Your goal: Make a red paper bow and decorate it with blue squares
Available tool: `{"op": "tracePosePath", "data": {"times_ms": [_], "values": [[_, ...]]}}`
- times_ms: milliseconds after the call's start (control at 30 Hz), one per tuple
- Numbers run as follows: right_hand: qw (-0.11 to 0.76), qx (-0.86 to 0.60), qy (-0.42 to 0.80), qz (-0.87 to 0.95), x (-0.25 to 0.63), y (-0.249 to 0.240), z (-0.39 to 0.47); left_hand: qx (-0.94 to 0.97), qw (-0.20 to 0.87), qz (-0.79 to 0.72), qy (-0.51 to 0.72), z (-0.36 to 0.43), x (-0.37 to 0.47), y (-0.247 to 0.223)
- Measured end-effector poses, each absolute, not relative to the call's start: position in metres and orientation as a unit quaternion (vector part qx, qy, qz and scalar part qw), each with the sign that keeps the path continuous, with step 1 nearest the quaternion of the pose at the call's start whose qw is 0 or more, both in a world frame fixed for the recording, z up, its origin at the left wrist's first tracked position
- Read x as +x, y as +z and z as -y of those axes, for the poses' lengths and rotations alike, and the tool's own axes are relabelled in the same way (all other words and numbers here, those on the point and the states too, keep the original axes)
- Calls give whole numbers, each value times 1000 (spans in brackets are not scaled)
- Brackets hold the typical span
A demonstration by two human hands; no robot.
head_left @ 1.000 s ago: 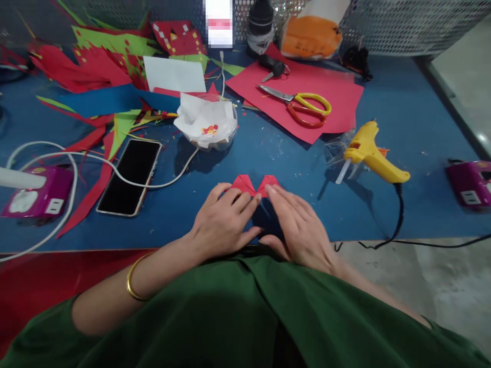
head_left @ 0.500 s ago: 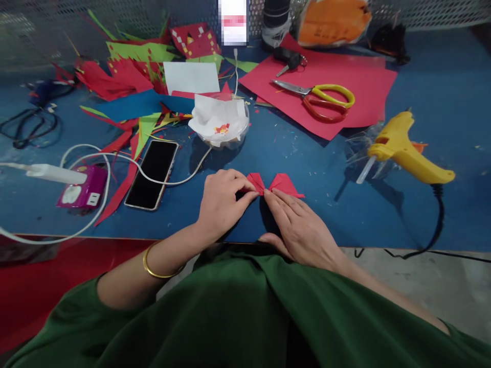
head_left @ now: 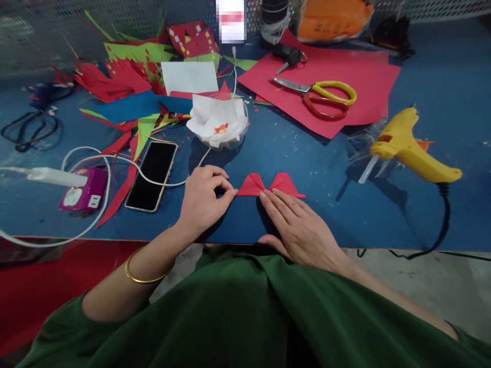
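A folded red paper (head_left: 251, 185) with two flared, bow-like halves lies on the blue table in front of me. My left hand (head_left: 207, 197) has thumb and index finger pinched together at the paper's left tip. My right hand (head_left: 301, 225) rests palm down with its fingers stretched out, the fingertips pressing on the middle and the lower edge of the right half. Beyond my left hand stands a clear bowl lined with white paper (head_left: 218, 120), with small red and yellow scraps in it.
Yellow-and-red scissors (head_left: 330, 99) and a key (head_left: 287, 57) lie on red sheets (head_left: 264, 76). A yellow glue gun (head_left: 410, 148) is at right. At left are a phone (head_left: 152, 176), a white cable, a purple box (head_left: 86, 189) and coloured paper scraps (head_left: 115, 79).
My left hand has moved left from the paper's middle to its left tip, uncovering the left half. My right hand has stayed nearly in place.
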State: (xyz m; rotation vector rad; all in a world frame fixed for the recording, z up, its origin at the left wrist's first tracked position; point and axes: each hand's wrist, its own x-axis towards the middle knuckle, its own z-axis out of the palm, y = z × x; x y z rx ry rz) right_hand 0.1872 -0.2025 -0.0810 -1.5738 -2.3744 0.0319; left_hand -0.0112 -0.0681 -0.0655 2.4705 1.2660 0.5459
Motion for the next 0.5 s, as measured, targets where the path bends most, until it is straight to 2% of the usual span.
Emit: {"op": "tracePosePath", "data": {"times_ms": [133, 200, 333, 500], "values": [[148, -545, 3, 825, 187, -82, 203, 863, 86, -441, 232, 80, -16, -60], [154, -543, -2, 826, 186, -82, 203, 887, 51, -385, 250, 92, -13, -58], [182, -548, -5, 816, 187, -84, 205, 956, -1, -234, 177, 113, -2, -62], [201, -550, 1, 810, 187, -85, 206, 969, -23, -217, 115, 122, 4, -68]]}}
